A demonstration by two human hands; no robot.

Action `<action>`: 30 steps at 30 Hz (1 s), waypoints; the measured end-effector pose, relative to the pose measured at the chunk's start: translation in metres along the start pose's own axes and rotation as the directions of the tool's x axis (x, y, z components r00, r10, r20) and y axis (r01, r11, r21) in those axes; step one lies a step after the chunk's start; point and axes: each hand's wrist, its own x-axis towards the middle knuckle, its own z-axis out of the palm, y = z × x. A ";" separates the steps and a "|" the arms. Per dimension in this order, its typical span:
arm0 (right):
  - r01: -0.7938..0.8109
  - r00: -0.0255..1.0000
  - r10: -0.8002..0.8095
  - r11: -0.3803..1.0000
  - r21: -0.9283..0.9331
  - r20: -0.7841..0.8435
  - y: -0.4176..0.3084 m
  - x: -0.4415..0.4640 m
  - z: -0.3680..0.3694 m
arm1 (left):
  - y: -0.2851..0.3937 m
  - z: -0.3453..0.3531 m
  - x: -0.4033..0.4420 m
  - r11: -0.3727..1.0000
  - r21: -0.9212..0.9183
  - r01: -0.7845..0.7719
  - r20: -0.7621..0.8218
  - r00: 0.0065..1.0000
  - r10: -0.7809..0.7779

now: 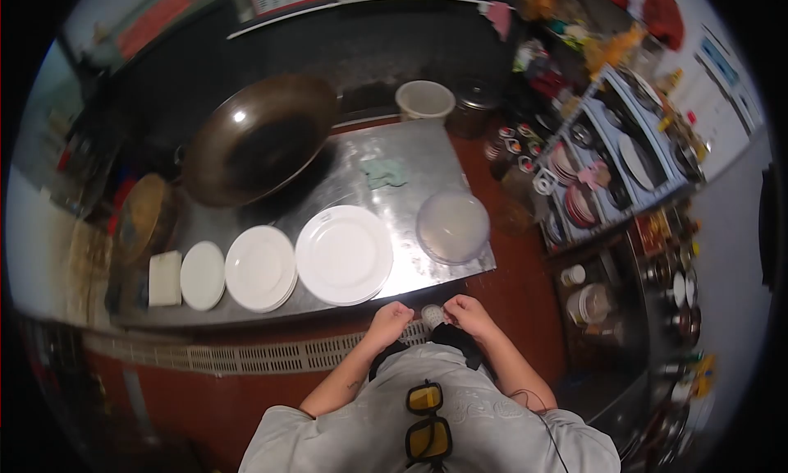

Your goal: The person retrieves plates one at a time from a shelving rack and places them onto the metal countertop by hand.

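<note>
Stainless steel is covering the worktop (427, 157), its bright surface reflecting light around a stack of large white dinner plates (345, 255), which is sitting near the front edge. Neither hand is reaching over the steel: the left hand (390, 319) and the right hand (468, 313) are curling into loose fists, apart from each other, below and to the right of that stack. They are touching no dishware; whether anything small is hiding inside the fingers, I cannot tell. The left hand is hovering nearer the stack.

For good handling from this stance, keeping both forearms level and the feet square to the edge is serving balance; opening the fingers wide and supporting rims from opposite sides would probably be steadier than pinching one side, since glazed plates are likely slippery on bare metal.

Left of the stack, medium white plates (260, 268), a small oval plate (203, 276) and a squarish white dish (165, 278) are forming a row. Right of it, a round translucent tub (453, 227) is standing near the corner. Beyond it, a wok (263, 140) and a green cloth (383, 173) are lying, while a crowded rack (611, 144) is standing far to its right.
</note>
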 end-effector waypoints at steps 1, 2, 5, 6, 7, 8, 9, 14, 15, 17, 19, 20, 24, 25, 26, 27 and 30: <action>0.008 0.999 -0.007 1.000 0.029 -0.039 0.002 -0.009 -0.008 | 0.004 0.009 0.001 1.000 0.026 -0.016 0.047 0.999 0.015; 0.036 0.996 -0.031 0.998 0.047 -0.088 0.006 -0.018 -0.016 | 0.009 0.017 0.002 0.998 0.050 -0.033 0.093 0.995 0.028; 0.098 0.972 -0.078 0.992 0.080 -0.219 0.014 -0.045 -0.041 | 0.025 0.045 0.005 0.993 0.105 -0.051 0.203 0.979 0.029; 0.103 0.964 -0.078 0.991 0.087 -0.253 0.015 -0.054 -0.049 | 0.025 0.054 0.007 0.992 0.113 -0.055 0.237 0.971 0.027; 0.107 0.956 -0.076 0.990 0.093 -0.285 0.018 -0.062 -0.056 | 0.025 0.063 0.009 0.991 0.119 -0.057 0.269 0.963 0.023; 0.128 0.947 -0.085 0.984 0.121 -0.310 0.023 -0.068 -0.064 | 0.024 0.072 0.012 0.990 0.130 -0.057 0.299 0.954 0.016; 0.151 0.938 -0.095 0.978 0.146 -0.333 0.028 -0.072 -0.072 | 0.025 0.080 0.015 0.988 0.142 -0.058 0.325 0.946 0.009; 0.219 0.900 -0.133 0.962 0.166 -0.414 0.041 -0.091 -0.113 | 0.037 0.126 0.025 0.982 0.175 -0.069 0.389 0.921 -0.004; 0.220 0.897 -0.130 0.961 0.170 -0.423 0.042 -0.094 -0.121 | 0.041 0.135 0.026 0.985 0.161 -0.057 0.389 0.921 -0.010; 0.228 0.891 -0.140 0.961 0.158 -0.431 0.043 -0.099 -0.140 | 0.051 0.155 0.029 0.990 0.142 -0.024 0.394 0.919 -0.034; 0.235 0.888 -0.162 0.964 0.123 -0.430 0.046 -0.105 -0.160 | 0.061 0.176 0.031 0.991 0.130 0.024 0.401 0.913 -0.075; 0.248 0.878 -0.180 0.964 0.100 -0.444 0.049 -0.107 -0.170 | 0.065 0.187 0.033 0.989 0.146 0.005 0.410 0.910 -0.065; 0.259 0.848 -0.202 0.965 0.049 -0.490 0.054 -0.122 -0.212 | 0.079 0.237 0.039 0.982 0.184 -0.035 0.439 0.897 -0.050; 0.255 0.844 -0.198 0.966 0.049 -0.498 0.053 -0.127 -0.221 | 0.081 0.249 0.041 0.981 0.189 -0.037 0.444 0.895 -0.051; 0.255 0.843 -0.187 0.964 0.070 -0.505 0.053 -0.131 -0.231 | 0.080 0.260 0.046 0.977 0.206 -0.051 0.448 0.893 -0.047; 0.256 0.842 -0.176 0.962 0.091 -0.511 0.054 -0.134 -0.240 | 0.082 0.271 0.048 0.978 0.206 -0.044 0.455 0.889 -0.056; 0.260 0.833 -0.176 0.961 0.090 -0.525 0.065 -0.140 -0.271 | 0.083 0.305 0.056 0.978 0.206 -0.046 0.484 0.873 -0.060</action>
